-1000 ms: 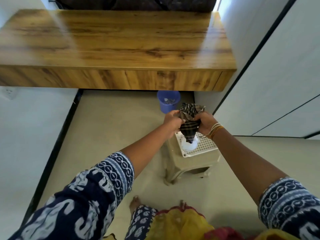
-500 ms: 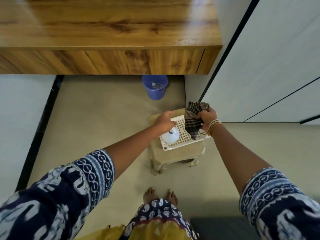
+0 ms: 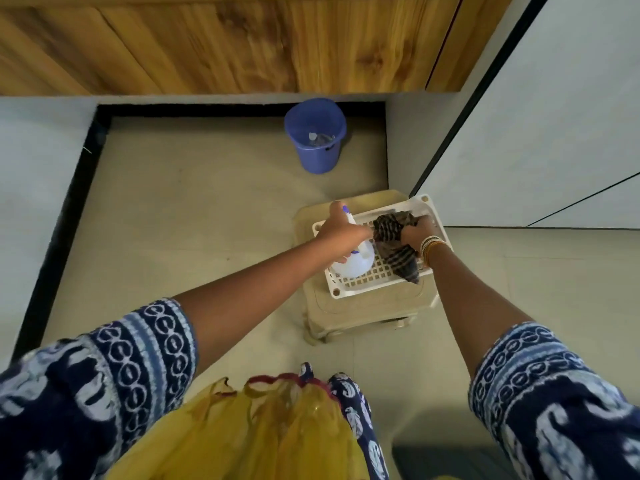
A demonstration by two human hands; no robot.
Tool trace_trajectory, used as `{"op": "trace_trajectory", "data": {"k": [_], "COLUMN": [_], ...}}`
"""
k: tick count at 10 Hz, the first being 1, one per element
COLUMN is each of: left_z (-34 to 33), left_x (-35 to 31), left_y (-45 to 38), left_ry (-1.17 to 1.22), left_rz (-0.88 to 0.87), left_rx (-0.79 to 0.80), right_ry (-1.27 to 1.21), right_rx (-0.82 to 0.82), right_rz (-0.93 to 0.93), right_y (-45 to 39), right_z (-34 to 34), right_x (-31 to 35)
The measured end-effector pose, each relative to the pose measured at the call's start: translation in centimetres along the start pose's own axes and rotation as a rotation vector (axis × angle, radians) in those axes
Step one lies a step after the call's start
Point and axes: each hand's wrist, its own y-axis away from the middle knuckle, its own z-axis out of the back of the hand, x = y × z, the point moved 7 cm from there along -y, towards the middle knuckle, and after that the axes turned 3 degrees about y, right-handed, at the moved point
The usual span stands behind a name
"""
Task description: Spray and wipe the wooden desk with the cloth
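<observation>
Ok so from the head cam I'm looking pretty much straight down. The left hand (image 3: 341, 227) is wrapped around the neck of a white spray bottle (image 3: 354, 260) with a blue nozzle tip, and the bottle's round body sits at the left side of a white perforated plastic tray (image 3: 372, 284). The right hand (image 3: 417, 231), gold bangles on the wrist, grips a bunched-up dark checked cloth (image 3: 394, 247); the loose end of the cloth trails down across the tray toward its near right corner. The two hands are just beside each other, almost touching over the tray.

The tray rests on top of a beige plastic stool (image 3: 360, 313), which stands on the tiled floor close to the white wall on the right. Further back on the floor there's a blue bucket (image 3: 315, 133) with something clear inside, can't tell what. It's near the back wall, under the wooden desk (image 3: 221, 43). I only see the desk's front face along the top of the view, well apart from both hands. Patterned blue and white sleeves and some yellow fabric fill the bottom edge.
</observation>
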Motion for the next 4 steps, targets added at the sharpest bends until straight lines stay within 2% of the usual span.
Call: {"op": "trace_trajectory", "data": {"k": [2, 3, 4], "left_z": [-0.3, 0.4, 1.5], "left_x": [0.1, -0.3, -0.8], "left_y": [-0.5, 0.7, 2.1], "left_ry": [-0.02, -0.112, -0.214], "left_rz": [-0.008, 0.015, -0.013], "left_rx": [0.11, 0.099, 0.033], "right_ry": [0.112, 0.262, 0.264], "right_rx": [-0.108, -0.142, -0.116], "right_rz": [-0.048, -0.055, -0.027], "right_y": [0.4, 1.3, 3.2], "right_z": [-0.5, 0.1, 0.6], "right_x": [-0.3, -0.2, 1.1]}}
